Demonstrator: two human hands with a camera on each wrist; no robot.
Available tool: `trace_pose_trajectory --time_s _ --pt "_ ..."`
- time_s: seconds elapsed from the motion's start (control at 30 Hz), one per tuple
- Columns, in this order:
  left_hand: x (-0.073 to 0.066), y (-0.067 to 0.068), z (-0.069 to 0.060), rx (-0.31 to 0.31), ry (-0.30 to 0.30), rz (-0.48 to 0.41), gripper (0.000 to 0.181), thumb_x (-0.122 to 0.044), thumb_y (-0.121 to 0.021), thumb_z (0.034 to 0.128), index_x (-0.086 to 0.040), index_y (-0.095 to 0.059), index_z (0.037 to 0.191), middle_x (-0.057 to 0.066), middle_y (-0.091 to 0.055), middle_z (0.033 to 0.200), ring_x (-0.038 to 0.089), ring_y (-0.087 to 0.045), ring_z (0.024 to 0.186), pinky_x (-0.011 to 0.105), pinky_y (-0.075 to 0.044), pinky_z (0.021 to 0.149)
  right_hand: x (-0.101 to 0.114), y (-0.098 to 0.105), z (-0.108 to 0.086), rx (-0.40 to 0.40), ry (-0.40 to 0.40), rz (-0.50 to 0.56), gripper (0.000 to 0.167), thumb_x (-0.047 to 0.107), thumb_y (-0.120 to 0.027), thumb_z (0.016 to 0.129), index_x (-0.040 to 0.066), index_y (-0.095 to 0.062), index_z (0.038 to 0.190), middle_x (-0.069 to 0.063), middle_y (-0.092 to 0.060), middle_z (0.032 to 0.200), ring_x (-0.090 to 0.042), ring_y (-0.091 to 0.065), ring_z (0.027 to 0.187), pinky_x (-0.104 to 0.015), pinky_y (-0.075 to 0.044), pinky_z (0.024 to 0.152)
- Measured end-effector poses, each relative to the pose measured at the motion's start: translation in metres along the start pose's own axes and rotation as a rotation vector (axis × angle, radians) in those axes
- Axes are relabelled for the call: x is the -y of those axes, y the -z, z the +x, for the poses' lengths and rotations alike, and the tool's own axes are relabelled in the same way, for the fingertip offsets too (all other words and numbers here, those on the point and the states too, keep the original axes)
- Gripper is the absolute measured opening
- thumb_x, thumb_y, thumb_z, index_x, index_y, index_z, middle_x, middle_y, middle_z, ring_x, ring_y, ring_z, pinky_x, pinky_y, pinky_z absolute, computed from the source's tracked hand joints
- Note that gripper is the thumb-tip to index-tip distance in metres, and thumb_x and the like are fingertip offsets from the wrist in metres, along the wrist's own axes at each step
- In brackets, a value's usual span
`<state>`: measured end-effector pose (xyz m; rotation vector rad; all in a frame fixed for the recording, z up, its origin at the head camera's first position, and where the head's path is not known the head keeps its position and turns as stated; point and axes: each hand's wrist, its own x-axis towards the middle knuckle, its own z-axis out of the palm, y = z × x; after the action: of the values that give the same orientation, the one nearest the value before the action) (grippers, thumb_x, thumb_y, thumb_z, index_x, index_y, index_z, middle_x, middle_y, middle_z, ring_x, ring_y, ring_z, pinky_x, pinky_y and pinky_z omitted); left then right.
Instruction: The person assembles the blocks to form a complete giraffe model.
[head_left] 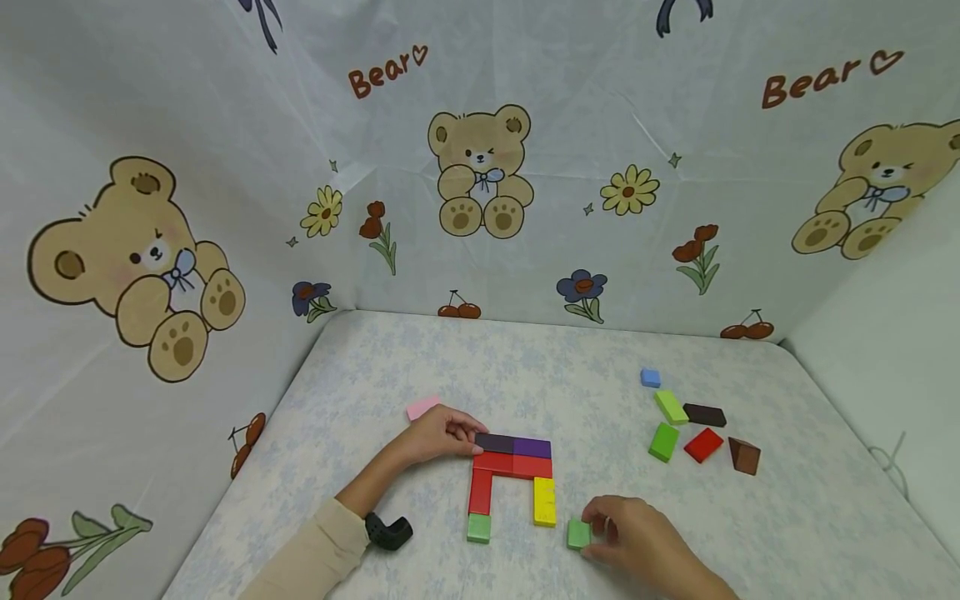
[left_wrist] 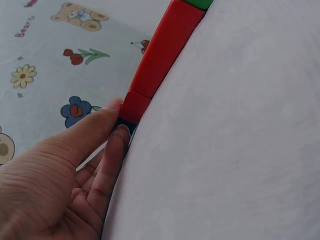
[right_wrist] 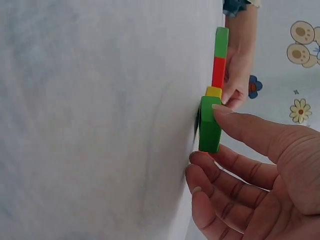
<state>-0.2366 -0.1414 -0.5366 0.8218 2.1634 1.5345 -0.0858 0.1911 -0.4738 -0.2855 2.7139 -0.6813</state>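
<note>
Tabletop (head_left: pixel 555 375): right grip (head_left: pixel 636 532) pinches green block (head_left: pixel 577 535) at fingertips (right_wrist: pixel 225 110); left grip (head_left: pixel 437 433) pinches black block (head_left: pixel 497 443) by one end.

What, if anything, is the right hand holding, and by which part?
The right hand holds a small, green, squarish block by two opposite sides, between thumb and fingers.

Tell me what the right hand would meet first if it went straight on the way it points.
Beyond the green block it pinches, the right hand would probably meet the yellow block, though depth is unclear.
</note>
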Motion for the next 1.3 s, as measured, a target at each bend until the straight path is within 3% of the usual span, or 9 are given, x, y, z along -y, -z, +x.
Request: trace_pose_trajectory --time_s 0.2,0.57,0.87,1.1,1.3 --pt "0.000 0.000 0.000 0.001 -0.007 0.001 0.029 -0.016 -0.084 0.0862 -0.010 -0.077 0.114 0.000 -0.072 0.085 0.012 -0.067 0.076 0.028 -0.056 0.073 0.004 -0.003 0.001 0.041 0.034 0.032 0.029 0.023 -0.091 0.075 0.017 -0.073 0.097 0.010 -0.058 0.076 -0.013 -0.052 0.071 -0.026 -0.048 0.064" --pt "-0.002 0.000 -0.001 0.001 -0.007 0.000 0.029 -0.016 -0.083 0.0869 -0.009 -0.077 0.114 0.001 -0.072 0.085 0.013 -0.066 0.075 0.028 -0.055 0.072 0.010 -0.006 0.000 0.047 0.179 0.011 0.029 0.027 -0.090 0.077 0.017 -0.073 0.098 0.013 -0.055 0.072 -0.006 -0.048 0.066 -0.024 -0.044 0.060" --pt "-0.003 0.000 -0.001 0.002 0.002 -0.005 0.029 -0.016 -0.084 0.0862 -0.010 -0.077 0.114 0.002 -0.072 0.085 0.013 -0.066 0.075 0.027 -0.055 0.072 0.016 -0.007 0.001 0.057 0.079 -0.005 0.031 0.029 -0.092 0.073 0.018 -0.074 0.095 0.010 -0.055 0.072 -0.011 -0.049 0.067 -0.025 -0.044 0.062" --pt "-0.002 0.000 -0.001 -0.001 0.000 -0.003 0.030 -0.015 -0.083 0.0866 -0.007 -0.077 0.114 0.002 -0.071 0.085 0.012 -0.066 0.075 0.026 -0.055 0.072 0.017 -0.008 0.003 0.033 0.131 -0.043 0.030 0.030 -0.092 0.073 0.018 -0.074 0.093 0.013 -0.054 0.072 -0.007 -0.047 0.066 -0.024 -0.043 0.060" --pt "-0.002 0.000 0.000 0.000 -0.007 0.006 0.029 -0.015 -0.083 0.0866 -0.007 -0.077 0.114 0.001 -0.071 0.084 0.011 -0.066 0.074 0.026 -0.055 0.071 0.021 -0.009 0.006 0.040 0.108 -0.043 0.029 0.028 -0.092 0.073 0.017 -0.075 0.094 0.012 -0.054 0.071 -0.008 -0.048 0.065 -0.024 -0.043 0.060"
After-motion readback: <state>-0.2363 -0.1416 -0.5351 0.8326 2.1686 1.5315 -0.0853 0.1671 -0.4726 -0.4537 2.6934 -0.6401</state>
